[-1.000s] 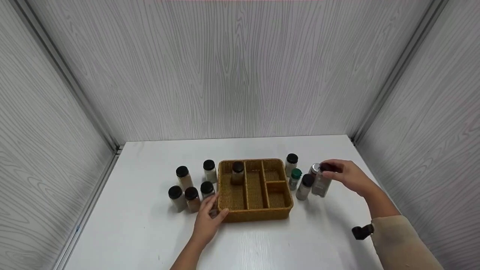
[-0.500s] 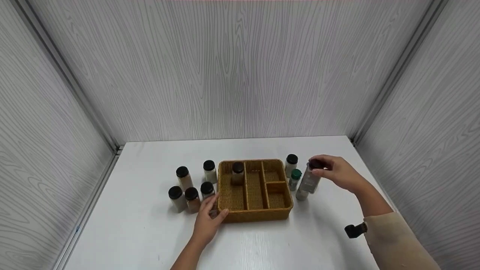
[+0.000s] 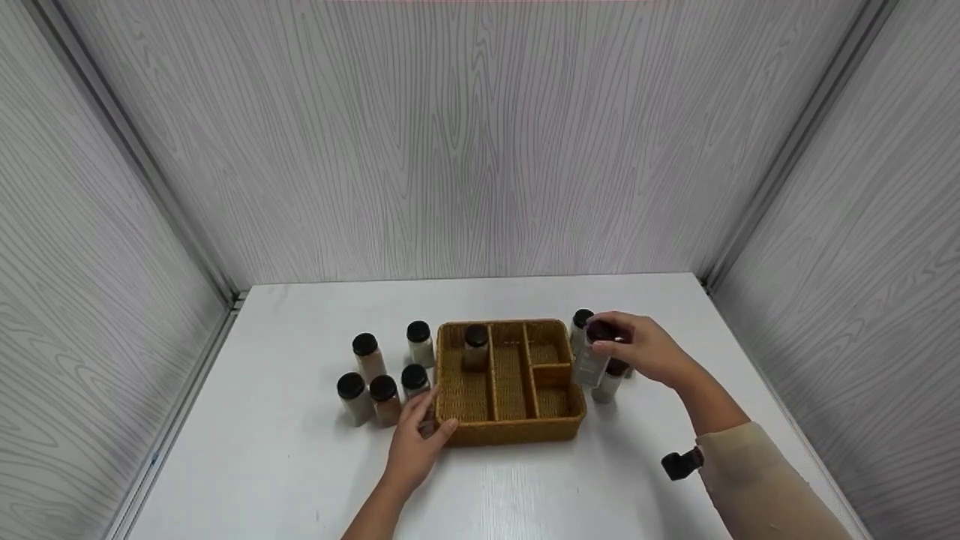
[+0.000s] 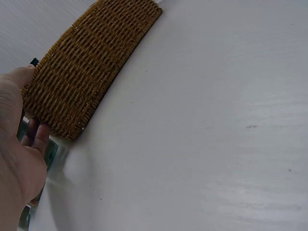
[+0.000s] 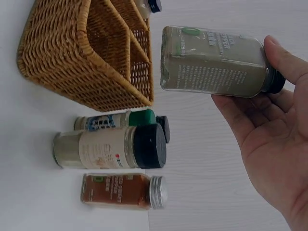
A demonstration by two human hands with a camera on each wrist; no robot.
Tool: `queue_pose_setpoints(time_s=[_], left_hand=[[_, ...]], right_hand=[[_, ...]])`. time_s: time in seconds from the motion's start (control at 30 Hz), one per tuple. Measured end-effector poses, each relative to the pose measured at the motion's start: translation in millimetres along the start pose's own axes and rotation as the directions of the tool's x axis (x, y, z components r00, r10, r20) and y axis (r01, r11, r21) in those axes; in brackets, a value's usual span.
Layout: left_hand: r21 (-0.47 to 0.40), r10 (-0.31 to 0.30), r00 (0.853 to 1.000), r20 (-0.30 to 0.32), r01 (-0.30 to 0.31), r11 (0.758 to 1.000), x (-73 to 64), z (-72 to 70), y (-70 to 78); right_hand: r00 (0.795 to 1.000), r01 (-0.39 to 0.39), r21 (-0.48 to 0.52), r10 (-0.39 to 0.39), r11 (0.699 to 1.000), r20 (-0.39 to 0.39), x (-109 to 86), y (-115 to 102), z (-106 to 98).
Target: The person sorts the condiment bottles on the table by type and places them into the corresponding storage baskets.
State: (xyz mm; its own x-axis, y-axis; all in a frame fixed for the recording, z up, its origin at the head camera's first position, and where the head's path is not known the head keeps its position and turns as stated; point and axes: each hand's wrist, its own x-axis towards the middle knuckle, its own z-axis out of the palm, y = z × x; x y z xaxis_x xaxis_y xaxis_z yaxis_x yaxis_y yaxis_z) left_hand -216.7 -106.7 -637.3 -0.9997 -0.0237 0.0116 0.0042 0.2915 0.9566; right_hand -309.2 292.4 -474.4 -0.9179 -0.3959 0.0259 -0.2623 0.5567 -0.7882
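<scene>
My right hand (image 3: pixel 649 349) holds a glass pepper jar (image 5: pixel 216 62) by its black cap, with the thumb on one side and fingers on the other. The jar, full of grey-brown powder, hangs raised beside the basket's right wall, overlapping its edge in the head view. My left hand (image 3: pixel 412 446) grips the near left corner of the brown wicker basket (image 3: pixel 517 431), thumb at the front and fingers along the left side. Inside the basket's left compartment stands one black-capped jar (image 3: pixel 475 349); the other compartments show bare weave.
Several black-capped spice jars (image 3: pixel 354 397) stand left of the basket. To its right are a green-capped jar (image 5: pixel 142 118), a pale black-capped jar (image 5: pixel 110 149), a red-brown jar with a silver cap (image 5: pixel 125 190) and another black-capped jar (image 3: pixel 580 322). Grey panels wall the white table (image 3: pixel 510 495).
My right hand has carried the pepper jar leftward, over the standing jars, to the basket's right edge. The left hand and the basket have stayed in place.
</scene>
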Motion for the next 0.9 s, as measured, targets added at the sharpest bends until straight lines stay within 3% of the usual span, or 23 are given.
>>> queue_pose_setpoints(time_s=[0.3, 0.6, 0.9], left_hand=[[-0.015, -0.005, 1.0, 0.015, 0.005, 1.0, -0.8, -1.2, -1.6], [-0.025, -0.001, 1.0, 0.001, 0.001, 1.0, 0.5, -2.5, -2.6], [-0.013, 0.017, 1.0, 0.008, -0.017, 1.0, 0.4, -0.3, -3.1]], right_hand=[[1.0, 0.007, 0.055, -0.008, 0.998, 0.014, 17.2, -8, 31], [0.999, 0.03, 0.124, -0.027, 0.992, -0.021, 40.9, -18, 65], [0.999, 0.013, 0.19, -0.006, 0.982, -0.034, 58.9, -15, 92]])
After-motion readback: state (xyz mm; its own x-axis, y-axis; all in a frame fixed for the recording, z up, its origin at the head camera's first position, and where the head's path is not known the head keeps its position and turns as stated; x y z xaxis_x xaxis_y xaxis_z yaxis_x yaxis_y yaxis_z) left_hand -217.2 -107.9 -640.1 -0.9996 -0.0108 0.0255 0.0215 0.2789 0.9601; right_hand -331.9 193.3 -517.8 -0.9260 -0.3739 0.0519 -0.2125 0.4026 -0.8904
